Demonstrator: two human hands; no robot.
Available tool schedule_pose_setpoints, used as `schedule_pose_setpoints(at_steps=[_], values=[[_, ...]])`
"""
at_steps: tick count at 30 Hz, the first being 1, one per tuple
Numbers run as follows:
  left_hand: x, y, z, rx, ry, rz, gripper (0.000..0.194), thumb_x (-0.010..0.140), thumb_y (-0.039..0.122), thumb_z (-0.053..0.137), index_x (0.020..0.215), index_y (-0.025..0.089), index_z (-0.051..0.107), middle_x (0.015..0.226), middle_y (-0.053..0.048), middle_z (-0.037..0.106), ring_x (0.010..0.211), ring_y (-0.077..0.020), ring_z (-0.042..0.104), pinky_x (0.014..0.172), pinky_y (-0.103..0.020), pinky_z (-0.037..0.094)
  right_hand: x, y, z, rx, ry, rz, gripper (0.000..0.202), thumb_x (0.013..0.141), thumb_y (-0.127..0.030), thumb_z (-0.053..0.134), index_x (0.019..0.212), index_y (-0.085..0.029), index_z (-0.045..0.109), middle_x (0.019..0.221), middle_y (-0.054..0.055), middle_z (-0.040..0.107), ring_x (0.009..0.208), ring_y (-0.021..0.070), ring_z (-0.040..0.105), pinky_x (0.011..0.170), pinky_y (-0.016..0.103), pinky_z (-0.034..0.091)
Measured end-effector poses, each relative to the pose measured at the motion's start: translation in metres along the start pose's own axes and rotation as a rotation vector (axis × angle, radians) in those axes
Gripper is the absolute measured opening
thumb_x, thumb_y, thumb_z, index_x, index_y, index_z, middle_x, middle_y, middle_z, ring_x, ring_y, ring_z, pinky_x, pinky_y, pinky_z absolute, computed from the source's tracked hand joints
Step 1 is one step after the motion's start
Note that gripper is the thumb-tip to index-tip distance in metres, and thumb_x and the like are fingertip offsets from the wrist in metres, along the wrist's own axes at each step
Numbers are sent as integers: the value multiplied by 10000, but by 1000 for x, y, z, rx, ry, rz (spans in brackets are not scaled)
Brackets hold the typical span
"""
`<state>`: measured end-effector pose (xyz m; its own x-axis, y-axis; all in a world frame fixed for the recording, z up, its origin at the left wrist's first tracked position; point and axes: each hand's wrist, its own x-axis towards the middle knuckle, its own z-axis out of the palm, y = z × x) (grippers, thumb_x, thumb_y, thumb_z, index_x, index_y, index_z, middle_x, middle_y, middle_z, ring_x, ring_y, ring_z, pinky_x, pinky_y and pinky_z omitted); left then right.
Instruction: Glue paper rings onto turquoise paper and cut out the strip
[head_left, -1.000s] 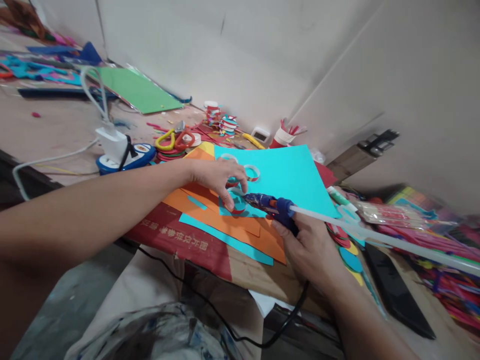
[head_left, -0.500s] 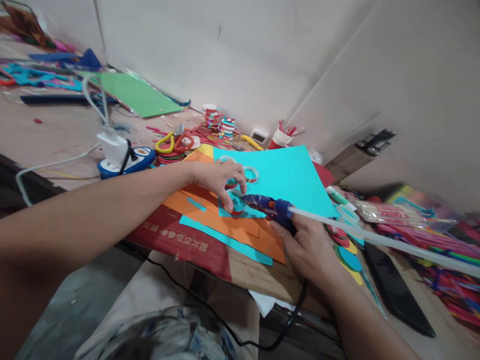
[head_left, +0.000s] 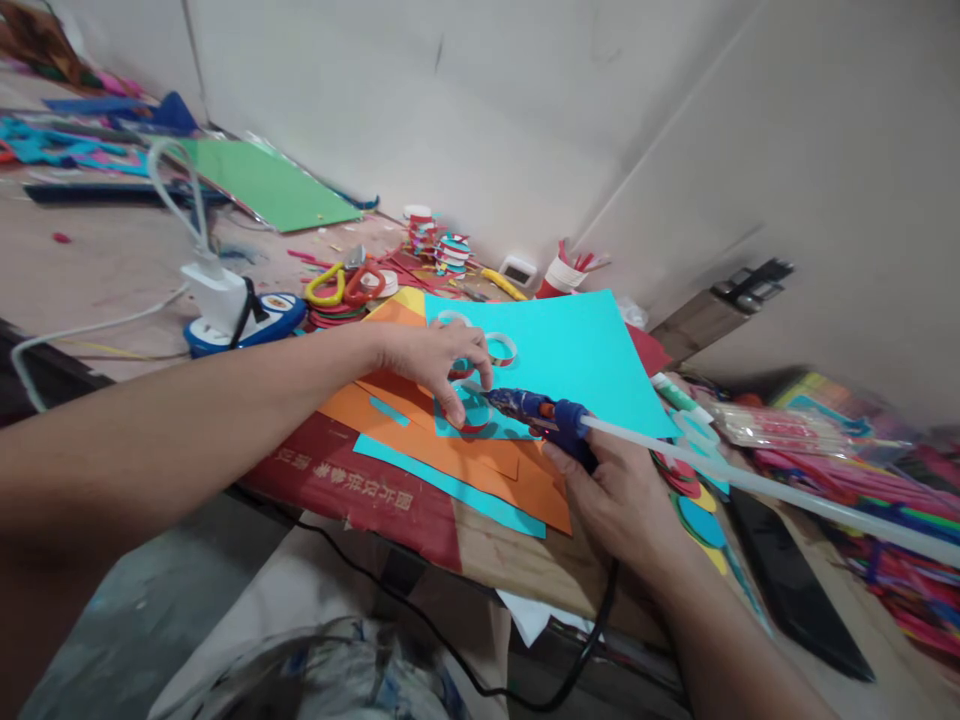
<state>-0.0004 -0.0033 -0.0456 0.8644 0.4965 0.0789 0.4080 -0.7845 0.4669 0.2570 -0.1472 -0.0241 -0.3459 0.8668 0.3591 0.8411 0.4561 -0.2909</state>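
My right hand is closed round a blue hot glue gun, with a long white glue stick running out of its back. The gun's nozzle points left, at the rim of a red-and-white paper ring. Thumb and fingers of my left hand pinch at that ring, which stands on a turquoise sheet. Another white paper ring is just beyond my fingers, and further rings are partly hidden by the hand. Orange sheets and a turquoise strip lie nearer to me.
Scissors and a blue power strip stand left of the sheets. A black phone-like slab and pipe cleaners lie at right. A bottle leans by the wall. A black cable hangs below the table edge.
The view has shifted very slightly. Both hands, the glue gun and the paper rings keep nearly the same positions.
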Motion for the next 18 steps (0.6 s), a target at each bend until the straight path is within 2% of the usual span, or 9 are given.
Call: schedule_pose_setpoints(at_steps=[6, 11, 18], values=[[1, -3, 1, -17, 9, 16, 607, 634, 669, 837, 1133, 335, 746, 1165, -55, 573, 1163, -306, 467, 1053, -404, 328, 0, 0, 1, -23, 1, -34, 203, 947, -333, 548, 909, -177, 672, 730, 36, 641, 598, 176, 517, 599, 308, 437], [0, -3, 1, -3, 15, 18, 594, 637, 649, 846, 1125, 324, 744, 1207, -57, 566, 1203, -313, 462, 1082, -413, 316, 1, -4, 0, -65, 26, -65, 193, 951, -328, 543, 924, -190, 673, 670, 14, 594, 554, 172, 456, 579, 305, 417], [0, -3, 0, 11, 0, 11, 610, 659, 676, 815, 1145, 314, 737, 1184, -57, 558, 1180, -302, 464, 1052, -406, 348, 2, -6, -3, -52, 64, -108, 155, 944, -310, 548, 881, -203, 641, 739, 37, 644, 636, 192, 531, 599, 295, 423]])
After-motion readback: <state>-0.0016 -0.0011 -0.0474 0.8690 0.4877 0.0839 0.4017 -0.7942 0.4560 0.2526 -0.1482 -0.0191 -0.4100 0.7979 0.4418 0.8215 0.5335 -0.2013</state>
